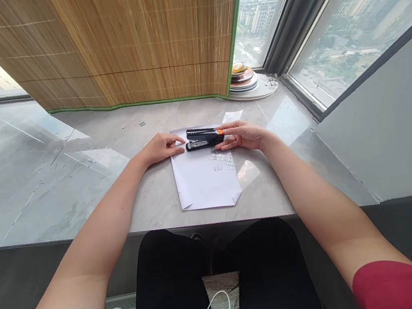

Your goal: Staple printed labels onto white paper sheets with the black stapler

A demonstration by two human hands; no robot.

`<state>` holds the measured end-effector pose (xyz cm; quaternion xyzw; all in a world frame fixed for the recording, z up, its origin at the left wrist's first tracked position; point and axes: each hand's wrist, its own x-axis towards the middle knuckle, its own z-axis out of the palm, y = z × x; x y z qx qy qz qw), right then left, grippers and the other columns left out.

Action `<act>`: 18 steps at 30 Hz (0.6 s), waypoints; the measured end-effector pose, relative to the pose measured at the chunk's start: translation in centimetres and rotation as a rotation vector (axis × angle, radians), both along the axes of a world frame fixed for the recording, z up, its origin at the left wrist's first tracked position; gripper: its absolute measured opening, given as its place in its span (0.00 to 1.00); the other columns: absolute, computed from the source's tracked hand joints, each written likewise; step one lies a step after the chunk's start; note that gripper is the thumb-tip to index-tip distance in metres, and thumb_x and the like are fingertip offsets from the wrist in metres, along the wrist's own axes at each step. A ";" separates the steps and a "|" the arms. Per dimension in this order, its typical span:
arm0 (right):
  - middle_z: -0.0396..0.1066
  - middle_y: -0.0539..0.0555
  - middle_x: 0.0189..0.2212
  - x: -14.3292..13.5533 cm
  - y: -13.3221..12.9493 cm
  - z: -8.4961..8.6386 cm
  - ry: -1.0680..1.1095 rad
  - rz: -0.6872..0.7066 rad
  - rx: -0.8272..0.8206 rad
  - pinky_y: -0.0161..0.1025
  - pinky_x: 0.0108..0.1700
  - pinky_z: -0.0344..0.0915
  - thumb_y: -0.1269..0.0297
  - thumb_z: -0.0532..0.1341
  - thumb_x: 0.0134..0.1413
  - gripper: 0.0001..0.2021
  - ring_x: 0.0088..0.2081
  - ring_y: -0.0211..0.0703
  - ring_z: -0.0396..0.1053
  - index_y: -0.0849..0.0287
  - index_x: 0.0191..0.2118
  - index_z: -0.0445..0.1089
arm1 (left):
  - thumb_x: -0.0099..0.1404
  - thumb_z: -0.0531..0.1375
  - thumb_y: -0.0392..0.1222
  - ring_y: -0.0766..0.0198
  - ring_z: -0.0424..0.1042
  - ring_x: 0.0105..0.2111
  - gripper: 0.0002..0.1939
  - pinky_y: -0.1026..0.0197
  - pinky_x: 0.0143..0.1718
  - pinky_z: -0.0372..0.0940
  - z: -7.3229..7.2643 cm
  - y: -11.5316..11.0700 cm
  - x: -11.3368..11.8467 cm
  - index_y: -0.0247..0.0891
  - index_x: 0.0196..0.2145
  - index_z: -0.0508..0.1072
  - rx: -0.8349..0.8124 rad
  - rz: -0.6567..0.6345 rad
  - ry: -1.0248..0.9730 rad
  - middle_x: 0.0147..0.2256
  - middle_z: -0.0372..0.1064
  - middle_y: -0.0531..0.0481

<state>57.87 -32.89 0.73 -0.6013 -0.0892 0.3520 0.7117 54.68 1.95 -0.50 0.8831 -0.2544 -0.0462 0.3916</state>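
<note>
Stapler [209,135] on show, lying crosswise over the far part of the white paper [205,182], its right end pinched between the thumb and fingers of your right hand [241,135]! Your left hand [162,148] sits just beside the other end, thumb and fingers slightly parted, gripping nothing that shows. To handle it well, I'd say: steady that right end firmly, let your left fingertips guide without slipping into the gap, and mind the probable staples [224,157] on the paper's right side. And what a look: glossy black, silvery metal inside, an orange patch by your right fingers, upper arm and base spread at the left. Touching the paper or just above? You can't tell from here.
</note>
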 end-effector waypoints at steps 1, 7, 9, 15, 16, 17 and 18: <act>0.80 0.65 0.49 0.0 0.0 0.0 0.001 -0.003 -0.004 0.49 0.50 0.83 0.71 0.69 0.62 0.18 0.43 0.52 0.84 0.66 0.57 0.74 | 0.63 0.69 0.53 0.68 0.53 0.23 0.18 0.61 0.27 0.48 0.0 0.0 0.0 0.42 0.47 0.84 0.000 0.001 0.001 0.22 0.54 0.58; 0.80 0.66 0.50 0.1 0.0 0.0 0.002 -0.006 -0.005 0.50 0.50 0.83 0.72 0.70 0.61 0.19 0.43 0.54 0.84 0.67 0.56 0.74 | 0.63 0.69 0.52 0.68 0.52 0.23 0.18 0.61 0.27 0.48 -0.1 0.0 0.0 0.41 0.47 0.84 0.000 0.002 0.001 0.22 0.54 0.58; 0.80 0.67 0.49 0.1 0.0 -0.1 0.002 -0.010 -0.002 0.50 0.50 0.84 0.72 0.70 0.60 0.19 0.43 0.55 0.84 0.67 0.56 0.74 | 0.63 0.69 0.52 0.68 0.52 0.23 0.18 0.62 0.27 0.48 -0.1 0.0 0.0 0.41 0.47 0.84 0.000 0.003 0.003 0.22 0.54 0.58; 0.81 0.66 0.46 -0.1 0.3 0.1 0.001 -0.031 -0.041 0.46 0.46 0.85 0.72 0.69 0.59 0.18 0.40 0.54 0.84 0.66 0.55 0.74 | 0.63 0.69 0.52 0.68 0.53 0.23 0.18 0.62 0.27 0.49 0.2 -0.1 -0.1 0.41 0.47 0.84 0.006 0.005 0.006 0.22 0.55 0.58; 0.81 0.66 0.46 -0.1 0.3 0.1 -0.002 -0.040 -0.047 0.46 0.46 0.85 0.71 0.69 0.59 0.18 0.40 0.55 0.84 0.66 0.54 0.74 | 0.63 0.69 0.52 0.68 0.54 0.23 0.18 0.62 0.27 0.49 0.3 -0.1 -0.2 0.41 0.47 0.84 0.006 0.006 0.008 0.22 0.55 0.58; 0.81 0.66 0.46 -0.2 0.4 0.1 -0.004 -0.049 -0.052 0.46 0.46 0.85 0.70 0.70 0.58 0.18 0.40 0.55 0.84 0.66 0.54 0.74 | 0.63 0.69 0.52 0.68 0.53 0.23 0.18 0.61 0.27 0.49 0.3 -0.1 -0.2 0.41 0.47 0.84 0.007 0.007 0.009 0.22 0.55 0.58; 0.81 0.66 0.46 -0.2 0.4 0.1 -0.006 -0.055 -0.057 0.47 0.46 0.85 0.70 0.70 0.58 0.19 0.40 0.56 0.84 0.66 0.54 0.74 | 0.63 0.69 0.52 0.68 0.53 0.23 0.18 0.61 0.27 0.49 0.3 -0.1 -0.2 0.41 0.47 0.84 0.007 0.008 0.010 0.22 0.55 0.58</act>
